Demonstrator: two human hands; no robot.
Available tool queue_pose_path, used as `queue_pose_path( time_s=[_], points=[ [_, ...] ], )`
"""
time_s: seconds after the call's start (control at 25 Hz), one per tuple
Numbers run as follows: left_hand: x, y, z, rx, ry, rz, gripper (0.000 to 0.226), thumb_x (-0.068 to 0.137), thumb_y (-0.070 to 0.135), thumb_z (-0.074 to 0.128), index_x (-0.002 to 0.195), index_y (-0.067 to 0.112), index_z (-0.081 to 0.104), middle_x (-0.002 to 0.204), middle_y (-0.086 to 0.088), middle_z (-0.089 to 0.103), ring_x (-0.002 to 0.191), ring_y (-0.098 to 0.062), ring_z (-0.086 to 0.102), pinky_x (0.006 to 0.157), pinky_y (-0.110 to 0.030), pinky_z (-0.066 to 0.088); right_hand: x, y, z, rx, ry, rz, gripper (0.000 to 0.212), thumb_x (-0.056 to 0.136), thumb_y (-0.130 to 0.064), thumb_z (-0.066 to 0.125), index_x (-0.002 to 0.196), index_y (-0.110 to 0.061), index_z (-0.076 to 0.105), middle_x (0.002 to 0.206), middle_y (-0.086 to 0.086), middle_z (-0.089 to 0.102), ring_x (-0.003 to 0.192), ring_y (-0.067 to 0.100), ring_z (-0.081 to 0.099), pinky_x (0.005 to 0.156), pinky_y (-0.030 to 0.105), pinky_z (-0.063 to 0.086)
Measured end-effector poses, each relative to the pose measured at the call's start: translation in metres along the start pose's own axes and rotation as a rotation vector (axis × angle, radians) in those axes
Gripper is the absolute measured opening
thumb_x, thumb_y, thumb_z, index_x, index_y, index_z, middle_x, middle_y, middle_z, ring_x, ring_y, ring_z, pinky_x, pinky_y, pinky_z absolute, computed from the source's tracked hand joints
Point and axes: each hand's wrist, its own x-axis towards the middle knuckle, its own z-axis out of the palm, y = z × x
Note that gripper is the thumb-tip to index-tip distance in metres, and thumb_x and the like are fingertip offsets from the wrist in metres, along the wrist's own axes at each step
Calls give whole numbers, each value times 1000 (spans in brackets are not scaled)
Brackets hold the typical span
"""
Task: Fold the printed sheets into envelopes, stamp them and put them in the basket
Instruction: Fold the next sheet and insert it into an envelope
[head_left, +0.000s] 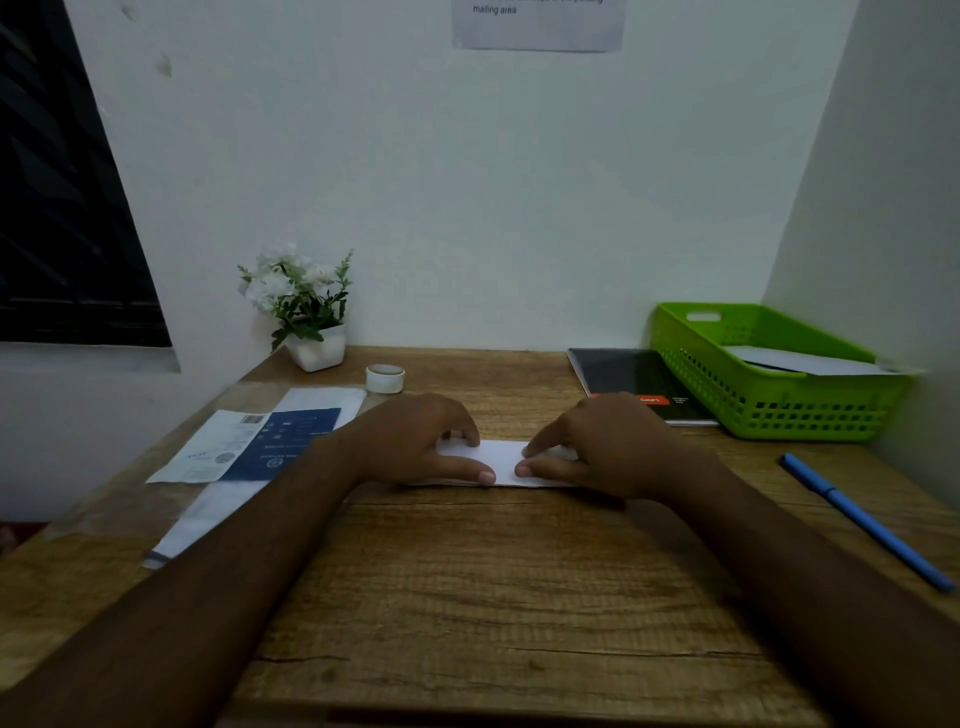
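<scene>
A folded white sheet (503, 463) lies flat at the middle of the wooden desk (467, 597), a narrow strip whose long axis runs left to right, parallel to the desk's near edge; one end is under the left hand and the other under the right hand, so neither end is fully in view. The left hand (415, 441) rests palm down on the strip's left part. Its thumb (485, 475) is stretched along the near edge and points right, and its fingertips are bent down onto the far edge, pressing rather than gripping. The right hand (608, 447) covers the right part. Its forefinger (537, 446) and thumb point left toward the other hand, and their tips lie on the paper, just apart from the left thumb. Its remaining fingers are tucked beneath the hand, and how they lie cannot be told. At the far right, against the wall, stands a green basket (779, 410) with white paper (810, 361) in it. A black notebook (634, 379) lies just left of the basket, and a blue pen (862, 519) lies slantwise in front of it. To the left lie printed sheets (249, 447) in blue and white. Behind them are a roll of tape (385, 378) and a potted plant (311, 306) with white flowers.
</scene>
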Motion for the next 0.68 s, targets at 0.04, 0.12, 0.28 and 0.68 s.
queue_pose_path(
  time_s=[0.04, 0.12, 0.28, 0.68],
  points=[
    [0, -1, 1, 13, 7, 2, 54, 74, 67, 58, 115, 31, 58, 119, 12, 58, 100, -2, 51, 83, -23, 47, 1, 0, 4, 20, -17, 5, 57, 84, -74, 37, 125, -40, 58, 121, -13, 66, 100, 8, 62, 83, 29, 49],
    [1, -2, 3, 17, 19, 11, 53, 74, 66, 60, 115, 32, 58, 119, 12, 57, 99, -1, 51, 83, -23, 47, 2, -4, 11, 154, -73, 1, 57, 87, -68, 42, 136, -39, 47, 135, -14, 56, 117, 9, 55, 96, 33, 45],
    [1, -4, 2, -8, 18, 25, 54, 73, 64, 62, 117, 33, 58, 120, 12, 57, 101, -2, 51, 83, -21, 46, 5, -7, 16, 305, -162, -23, 56, 90, -62, 43, 142, -41, 39, 147, -9, 44, 130, 12, 45, 107, 38, 37],
    [-6, -25, -10, -99, -63, -133, 75, 54, 67, 64, 119, 30, 61, 108, 10, 55, 94, -4, 52, 74, -20, 46, -5, 37, 3, 218, -236, 142, 62, 73, -65, 65, 126, -34, 60, 151, -17, 35, 146, 5, 11, 118, 40, 5]
  ],
)
